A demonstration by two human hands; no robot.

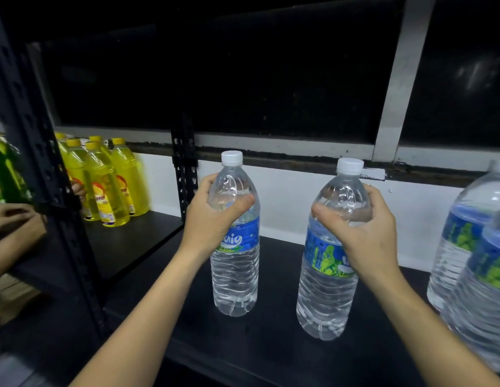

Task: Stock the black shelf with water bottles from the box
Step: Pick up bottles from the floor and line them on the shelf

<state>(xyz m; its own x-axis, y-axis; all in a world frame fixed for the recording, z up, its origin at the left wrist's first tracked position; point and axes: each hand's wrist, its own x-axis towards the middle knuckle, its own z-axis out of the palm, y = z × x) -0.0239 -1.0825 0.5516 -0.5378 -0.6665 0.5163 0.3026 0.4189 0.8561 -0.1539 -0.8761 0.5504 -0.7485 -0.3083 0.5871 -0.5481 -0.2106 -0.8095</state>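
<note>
Two clear water bottles with white caps and blue-green labels stand upright on the black shelf (271, 344). My left hand (212, 216) grips the shoulder of the left water bottle (235, 275). My right hand (363, 227) grips the shoulder of the right water bottle (327, 297). Both bottle bases rest on the shelf board. Two more water bottles (466, 247) stand at the far right, partly cut off by the frame edge. The box is out of view.
Several yellow bottles (109, 182) stand on a neighbouring black shelf at the left, behind a black perforated upright (48, 177). Another person's hands (14, 219) and a green bottle (6, 174) are at the far left. A white wall and dark window lie behind.
</note>
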